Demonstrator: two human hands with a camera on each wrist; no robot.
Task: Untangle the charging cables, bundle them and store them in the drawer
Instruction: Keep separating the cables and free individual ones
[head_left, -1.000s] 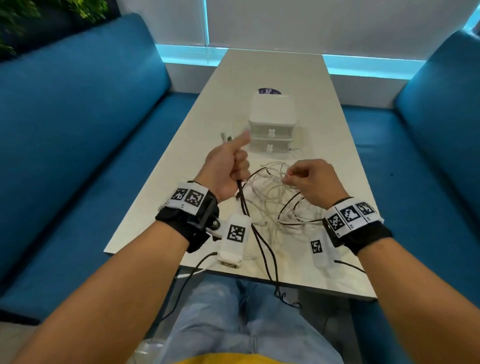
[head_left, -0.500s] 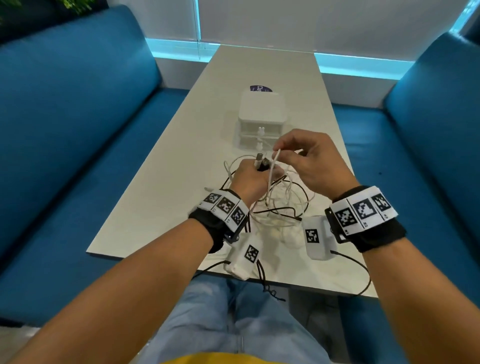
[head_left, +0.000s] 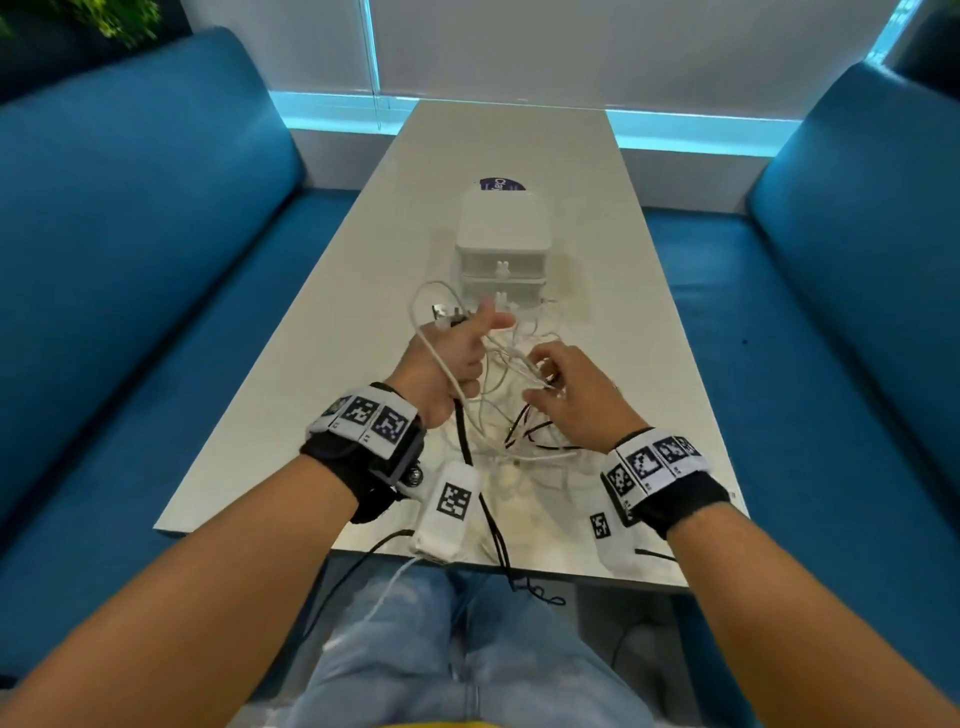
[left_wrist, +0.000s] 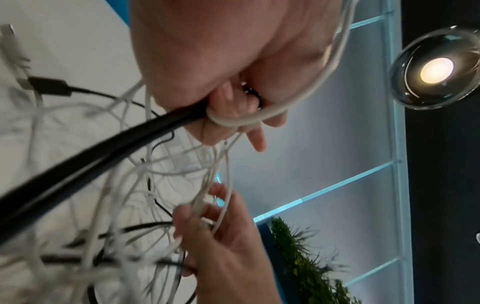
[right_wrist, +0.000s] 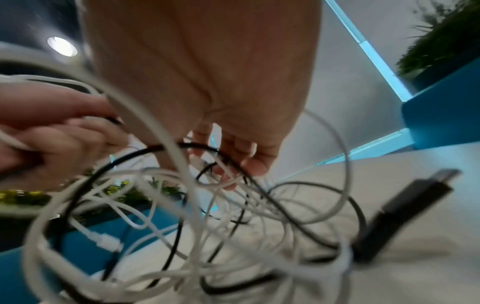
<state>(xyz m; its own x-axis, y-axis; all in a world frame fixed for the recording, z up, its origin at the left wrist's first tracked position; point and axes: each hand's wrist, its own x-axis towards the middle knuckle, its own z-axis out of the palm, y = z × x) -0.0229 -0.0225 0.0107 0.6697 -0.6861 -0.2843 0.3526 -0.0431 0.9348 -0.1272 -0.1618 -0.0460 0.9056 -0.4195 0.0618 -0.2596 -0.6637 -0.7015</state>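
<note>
A tangle of white and black charging cables (head_left: 519, 431) lies on the near half of the table (head_left: 311, 395). My left hand (head_left: 452, 358) is raised over it and grips a thick black cable (left_wrist: 109, 148) and a white cable (left_wrist: 319, 82) that loops round the fingers; plug ends (head_left: 441, 312) stick out beyond the knuckles. My right hand (head_left: 550, 379) is just to the right, fingers down in the tangle, pinching thin white cable (left_wrist: 223, 205) between thumb and fingers. A white two-drawer box (head_left: 501, 234) stands behind the hands, both drawers closed.
Blue sofas (head_left: 130, 234) (head_left: 857, 260) flank the table. A purple sticker (head_left: 501, 184) lies behind the box. A black USB plug (right_wrist: 405, 209) rests on the table right of the tangle. The black cable (head_left: 498, 540) hangs over the table's front edge.
My right hand has come down from above the left hand into the tangle on the right. A white loop now lies over the left hand.
</note>
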